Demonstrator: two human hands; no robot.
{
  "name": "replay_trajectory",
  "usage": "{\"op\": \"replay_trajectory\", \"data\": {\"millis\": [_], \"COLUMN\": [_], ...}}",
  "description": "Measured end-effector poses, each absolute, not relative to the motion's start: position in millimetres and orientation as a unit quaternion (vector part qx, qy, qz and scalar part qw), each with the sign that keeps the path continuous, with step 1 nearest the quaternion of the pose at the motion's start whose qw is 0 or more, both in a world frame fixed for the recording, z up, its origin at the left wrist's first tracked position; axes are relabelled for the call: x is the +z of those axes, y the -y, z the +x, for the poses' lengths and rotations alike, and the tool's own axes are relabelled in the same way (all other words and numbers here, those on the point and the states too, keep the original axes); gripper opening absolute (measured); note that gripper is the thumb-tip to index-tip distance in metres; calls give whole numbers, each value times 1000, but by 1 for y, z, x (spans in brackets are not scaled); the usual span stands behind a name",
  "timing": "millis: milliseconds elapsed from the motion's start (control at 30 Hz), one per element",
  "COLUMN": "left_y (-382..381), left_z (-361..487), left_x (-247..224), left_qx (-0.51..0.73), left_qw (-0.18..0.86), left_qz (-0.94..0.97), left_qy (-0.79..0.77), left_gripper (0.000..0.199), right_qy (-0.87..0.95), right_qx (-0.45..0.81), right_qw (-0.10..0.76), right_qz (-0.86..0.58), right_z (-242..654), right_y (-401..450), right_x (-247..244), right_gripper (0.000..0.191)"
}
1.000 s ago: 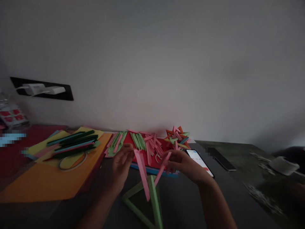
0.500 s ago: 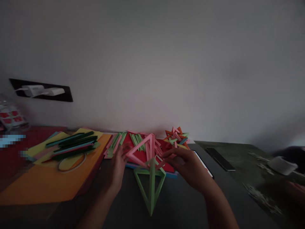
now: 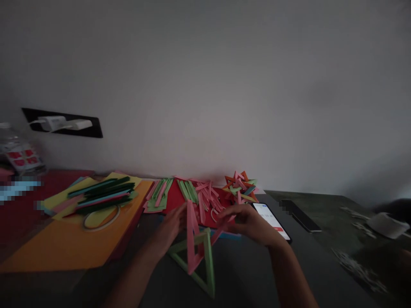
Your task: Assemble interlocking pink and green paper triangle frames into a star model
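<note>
A folded pink paper frame (image 3: 191,244) hangs between two bare hands above a dark surface (image 3: 247,273), its lower corner crossing a green paper triangle (image 3: 210,265) just below. The right hand (image 3: 242,220) appears to pinch a loose pink end between thumb and fingertips; the left hand (image 3: 173,224) is curled at the frame's other side, though whether its fingers grip cannot be told. The hands are apart, with the paper between them. The step appears to be interlocking the two frames, and the next move seems to call for a light, steady bend to bring the pink ends together without creasing or slipping off the green.

Just beyond, green strips (image 3: 186,188) and pink strips (image 3: 208,194) lie on a red sheet (image 3: 170,201), beside a many-pointed paper star (image 3: 240,186). To the right rest a lit phone (image 3: 268,218) and, farther off, a dark flat device (image 3: 302,218). At left, dark green strips (image 3: 105,192) and a pale ring (image 3: 102,226) lie over yellow and orange paper (image 3: 80,256). A bottle (image 3: 21,149) stands near a dim grey wall (image 3: 205,85), where white plugs (image 3: 53,122) fill a black socket panel (image 3: 96,128).
</note>
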State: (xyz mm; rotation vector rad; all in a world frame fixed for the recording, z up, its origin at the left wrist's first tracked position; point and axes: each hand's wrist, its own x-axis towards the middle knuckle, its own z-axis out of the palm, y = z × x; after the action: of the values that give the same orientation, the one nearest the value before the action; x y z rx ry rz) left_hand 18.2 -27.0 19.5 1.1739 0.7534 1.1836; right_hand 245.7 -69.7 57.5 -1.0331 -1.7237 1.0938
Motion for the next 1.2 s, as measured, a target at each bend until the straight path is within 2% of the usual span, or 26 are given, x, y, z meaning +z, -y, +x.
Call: {"op": "replay_trajectory", "data": {"millis": [67, 167, 267, 433, 600, 733, 967, 1200], "left_y": [30, 32, 34, 39, 45, 45, 46, 48], "left_z": [18, 18, 19, 19, 14, 10, 9, 10], "left_x": [22, 22, 20, 27, 34, 34, 41, 48], "left_qx": [472, 429, 404, 402, 375, 324, 407, 462], "left_qw": [657, 725, 762, 764, 727, 724, 673, 639], "left_qz": [488, 421, 383, 387, 515, 575, 596, 595], "left_qy": [-326, -337, -330, -324, -257, -204, -159, -156], "left_gripper": [26, 26, 27, 31, 30, 25, 26, 29], "right_qy": [643, 542, 554, 576, 571, 549, 493, 452], "right_qx": [471, 379, 278, 241, 216, 206, 231, 303], "right_qw": [450, 590, 556, 523, 508, 531, 599, 652], "right_qz": [-403, -463, -554, -581, -608, -612, -588, -528], "right_z": [252, 250, 233, 202, 190, 198, 227, 231], "right_y": [56, 34, 19, 11, 7, 9, 20, 39], "right_x": [38, 4, -23, -44, -51, -47, -11, 33], "right_gripper": [35, 48, 44, 27, 14, 9, 23, 26]}}
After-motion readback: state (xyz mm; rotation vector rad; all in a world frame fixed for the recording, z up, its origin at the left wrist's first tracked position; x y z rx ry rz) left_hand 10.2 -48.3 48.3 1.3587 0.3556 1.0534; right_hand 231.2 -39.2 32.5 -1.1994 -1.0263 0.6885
